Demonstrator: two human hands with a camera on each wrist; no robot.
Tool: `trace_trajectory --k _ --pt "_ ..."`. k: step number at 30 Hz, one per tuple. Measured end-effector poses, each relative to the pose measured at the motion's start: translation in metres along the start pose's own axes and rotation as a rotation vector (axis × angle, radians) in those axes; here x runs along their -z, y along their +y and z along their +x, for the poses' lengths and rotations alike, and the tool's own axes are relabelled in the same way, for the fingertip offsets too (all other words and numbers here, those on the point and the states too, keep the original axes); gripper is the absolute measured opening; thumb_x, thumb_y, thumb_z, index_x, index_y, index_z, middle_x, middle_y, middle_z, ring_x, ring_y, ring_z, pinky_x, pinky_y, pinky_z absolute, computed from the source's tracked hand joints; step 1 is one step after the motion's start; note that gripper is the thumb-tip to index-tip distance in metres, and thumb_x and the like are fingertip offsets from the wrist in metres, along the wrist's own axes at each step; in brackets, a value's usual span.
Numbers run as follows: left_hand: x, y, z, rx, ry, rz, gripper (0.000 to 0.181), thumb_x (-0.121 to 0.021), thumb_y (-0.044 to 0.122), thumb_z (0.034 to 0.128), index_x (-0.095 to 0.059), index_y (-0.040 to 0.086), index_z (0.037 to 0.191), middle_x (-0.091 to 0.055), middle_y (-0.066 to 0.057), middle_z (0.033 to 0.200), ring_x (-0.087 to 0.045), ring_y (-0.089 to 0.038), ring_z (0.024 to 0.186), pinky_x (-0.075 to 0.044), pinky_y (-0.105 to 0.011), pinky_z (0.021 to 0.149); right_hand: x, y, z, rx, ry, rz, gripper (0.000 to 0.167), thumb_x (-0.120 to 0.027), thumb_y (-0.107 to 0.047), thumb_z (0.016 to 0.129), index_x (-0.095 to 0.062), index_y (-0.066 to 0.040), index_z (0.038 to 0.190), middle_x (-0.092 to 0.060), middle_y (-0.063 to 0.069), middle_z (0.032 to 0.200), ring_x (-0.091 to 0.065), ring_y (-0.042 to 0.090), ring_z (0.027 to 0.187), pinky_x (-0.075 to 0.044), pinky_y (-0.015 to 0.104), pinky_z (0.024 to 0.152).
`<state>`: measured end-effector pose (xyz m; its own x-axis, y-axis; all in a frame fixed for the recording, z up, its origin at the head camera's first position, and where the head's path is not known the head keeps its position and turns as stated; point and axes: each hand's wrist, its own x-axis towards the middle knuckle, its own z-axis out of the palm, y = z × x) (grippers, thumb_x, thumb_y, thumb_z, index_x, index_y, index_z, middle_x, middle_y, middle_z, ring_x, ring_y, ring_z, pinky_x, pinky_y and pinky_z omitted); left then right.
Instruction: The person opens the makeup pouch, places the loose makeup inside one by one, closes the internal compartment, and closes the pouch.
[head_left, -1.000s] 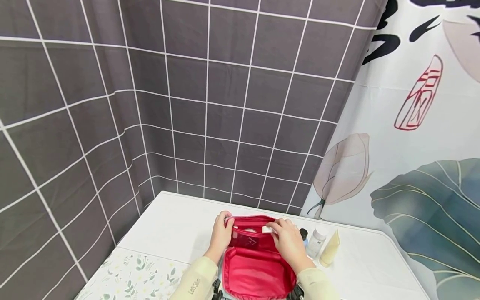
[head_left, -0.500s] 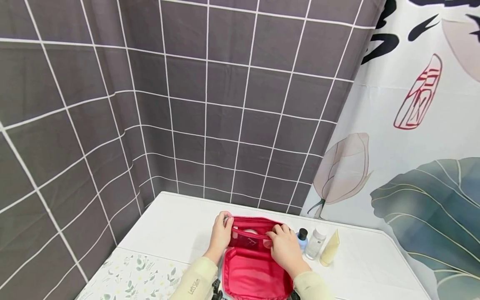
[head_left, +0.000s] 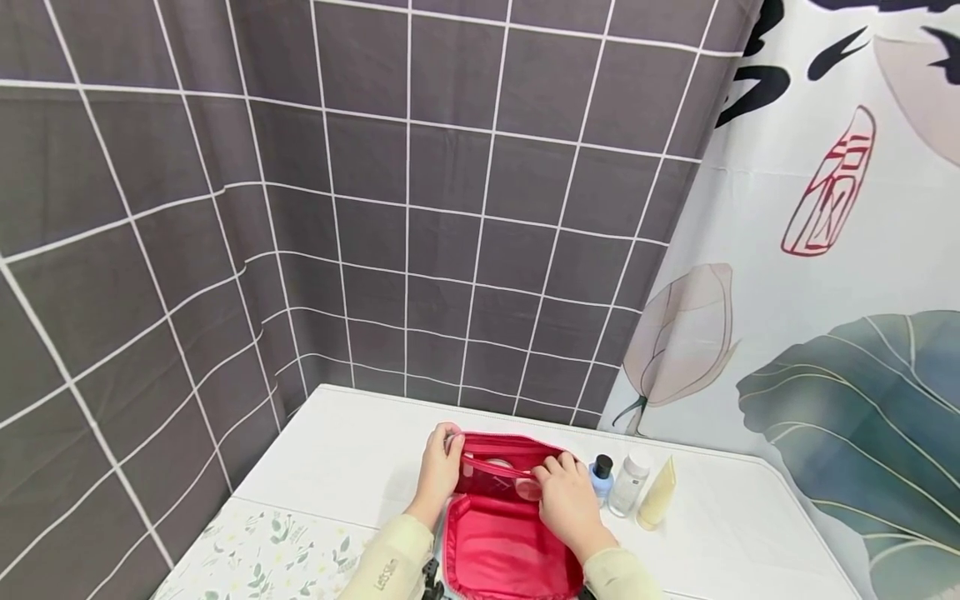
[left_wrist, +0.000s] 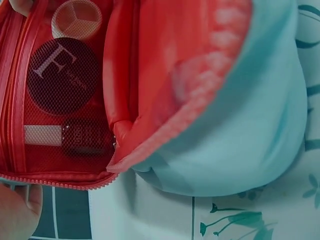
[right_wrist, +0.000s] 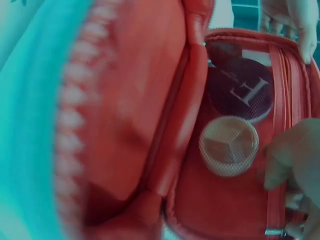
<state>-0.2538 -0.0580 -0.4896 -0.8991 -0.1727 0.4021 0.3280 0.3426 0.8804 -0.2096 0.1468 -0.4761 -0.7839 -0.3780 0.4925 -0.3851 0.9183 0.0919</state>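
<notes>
A bag with a red lining [head_left: 510, 550] and pale blue outside [left_wrist: 250, 125] lies unzipped, its lid raised. My left hand [head_left: 435, 473] grips the lid's left edge. On the right, my right hand [head_left: 567, 502] curls its fingers and thumb round the zipped edge of the lid's mesh pocket [right_wrist: 220, 205]. Behind the mesh, the left wrist view shows a round three-part palette [left_wrist: 76, 19], a dark round case [left_wrist: 63, 76] marked F and a small bottle with a white cap [left_wrist: 44, 135]. The right hand's fingertips are partly hidden by the pocket edge.
Right of the bag stand a blue bottle with a black cap [head_left: 601, 477], a clear bottle with a white cap [head_left: 628, 485] and a yellow tube [head_left: 657, 494], on a white table [head_left: 360, 433]. A floral cloth [head_left: 262, 550] covers its near left part.
The white-looking item at my right fingertips has gone from there, and a round item shows behind the mesh near them. My right hand has shifted slightly left and down; my left keeps its hold.
</notes>
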Motion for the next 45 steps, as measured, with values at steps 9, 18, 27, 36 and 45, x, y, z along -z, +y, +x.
trace_trajectory --k 9,18,27,36,45 --pt "0.003 -0.003 0.002 0.033 -0.037 0.010 0.007 -0.056 0.003 0.0889 -0.056 0.006 0.096 -0.055 -0.010 0.094 -0.053 -0.026 0.091 -0.043 -0.045 0.085 0.026 0.043 -0.006 -0.154 0.322 0.270 0.029 -0.060 0.005 0.062 -0.069 -0.010 0.084 -0.059 0.004 0.085 -0.056 0.026 0.078 -0.045 0.041 0.064" --pt "0.006 -0.004 0.003 0.011 -0.054 -0.002 0.010 -0.056 0.003 0.0891 -0.057 0.004 0.099 -0.056 -0.012 0.097 -0.054 -0.027 0.093 -0.044 -0.044 0.084 0.056 0.109 -0.037 -0.674 0.142 0.258 0.037 -0.058 -0.010 0.078 -0.055 0.003 0.113 -0.040 0.029 0.117 -0.038 0.045 0.104 -0.031 0.057 0.083" --pt "0.007 -0.004 0.005 0.017 -0.050 0.001 0.010 -0.056 0.001 0.0886 -0.057 0.004 0.098 -0.056 -0.012 0.096 -0.053 -0.027 0.092 -0.043 -0.045 0.085 0.058 0.128 -0.060 -0.798 -0.258 0.234 0.053 -0.042 -0.035 0.092 -0.053 0.012 0.115 -0.055 0.033 0.107 -0.054 0.048 0.092 -0.046 0.054 0.068" --pt "0.006 -0.004 0.005 0.012 -0.050 -0.009 0.010 -0.056 0.001 0.0886 -0.057 0.004 0.098 -0.057 -0.013 0.097 -0.054 -0.029 0.094 -0.043 -0.046 0.086 0.060 0.128 -0.063 -0.812 -0.212 0.204 0.040 -0.047 -0.028 0.087 -0.064 0.006 0.100 -0.065 0.021 0.082 -0.057 0.030 0.062 -0.044 0.044 0.050" --pt "0.007 -0.002 0.004 0.030 -0.067 -0.024 0.010 -0.056 0.001 0.0887 -0.057 0.003 0.099 -0.058 -0.014 0.098 -0.055 -0.029 0.093 -0.043 -0.046 0.086 0.072 0.123 -0.064 -0.789 -0.170 0.158 0.039 -0.051 -0.027 0.084 -0.066 0.005 0.099 -0.064 0.027 0.091 -0.059 0.044 0.076 -0.046 0.051 0.057"
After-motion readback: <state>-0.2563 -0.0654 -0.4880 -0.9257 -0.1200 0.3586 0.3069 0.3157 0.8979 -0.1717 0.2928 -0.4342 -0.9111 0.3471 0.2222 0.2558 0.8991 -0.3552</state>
